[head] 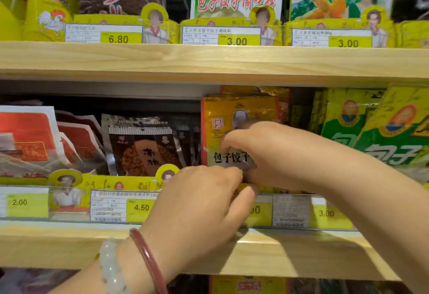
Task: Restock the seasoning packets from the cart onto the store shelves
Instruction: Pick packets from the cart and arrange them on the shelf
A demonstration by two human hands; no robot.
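Observation:
A stack of yellow-orange seasoning packets stands upright on the middle shelf, behind the yellow front divider. My right hand reaches in from the right and its curled fingers grip the front packet at mid-height. My left hand, with two bracelets on the wrist, comes up from below and its fingers curl on the lower edge of the same packets at the divider. The packets' lower half is hidden by both hands.
Dark brown packets and red-white packets stand to the left, green-yellow packets to the right. Price tags line the shelf front. The upper shelf carries more packets close overhead.

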